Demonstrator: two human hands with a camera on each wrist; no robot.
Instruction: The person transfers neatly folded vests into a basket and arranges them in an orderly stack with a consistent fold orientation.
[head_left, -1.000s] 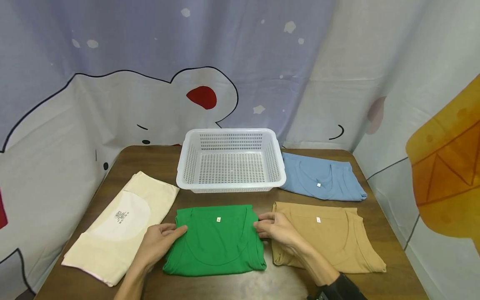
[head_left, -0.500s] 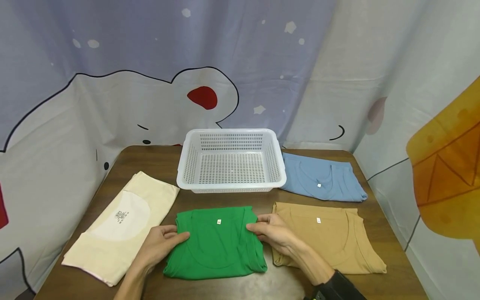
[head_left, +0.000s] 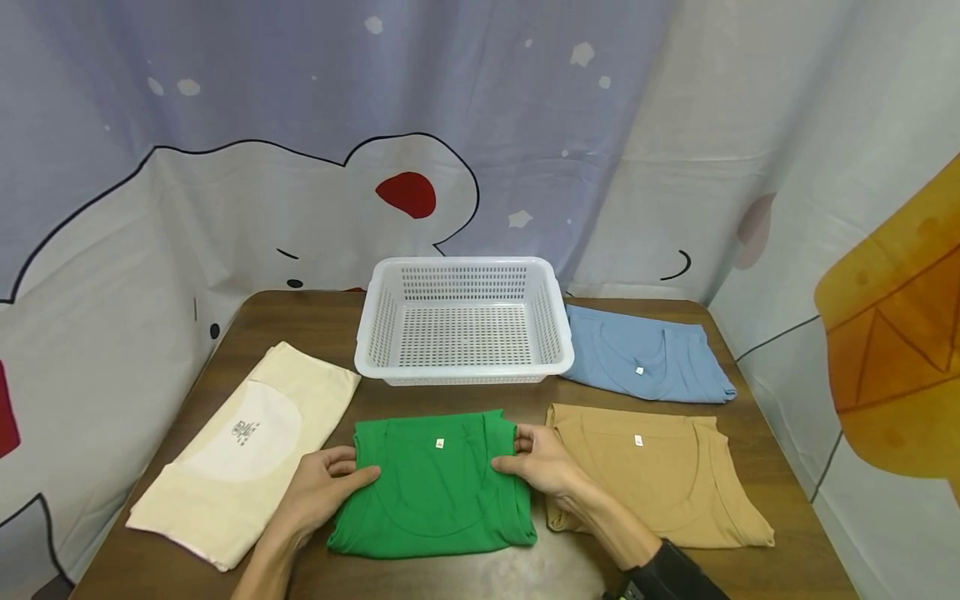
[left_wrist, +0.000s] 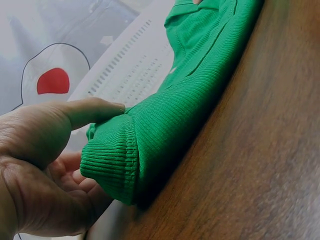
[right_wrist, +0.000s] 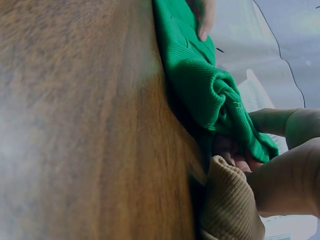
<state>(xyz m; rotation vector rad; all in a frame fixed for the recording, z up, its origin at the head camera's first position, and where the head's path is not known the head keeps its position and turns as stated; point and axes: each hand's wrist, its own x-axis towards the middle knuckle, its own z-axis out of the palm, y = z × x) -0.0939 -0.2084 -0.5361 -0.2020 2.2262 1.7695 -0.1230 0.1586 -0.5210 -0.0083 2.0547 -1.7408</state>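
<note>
A folded green shirt [head_left: 438, 492] lies at the front middle of the table, its small white neck label facing up. My left hand [head_left: 318, 492] grips its left edge, thumb on top and the other fingers underneath, as the left wrist view shows on the ribbed green cloth [left_wrist: 165, 125]. At the opposite edge my right hand [head_left: 546, 462] pinches the shirt, thumb over the cloth and fingers beneath it. In the right wrist view the green edge [right_wrist: 245, 120] bends up over those fingers, close to the tan shirt [right_wrist: 230, 200].
A white perforated basket [head_left: 463, 371] stands behind the green shirt. Folded shirts lie around: a cream one [head_left: 210, 500] at left, a tan one [head_left: 660, 483] at right, a blue one [head_left: 648, 354] at back right. A printed curtain [head_left: 487, 108] hangs behind the wooden table [head_left: 300, 317].
My right hand has moved slightly left, its thumb now over the green shirt's right edge and fingers under it. The left thumb has shifted a little further onto the cloth.
</note>
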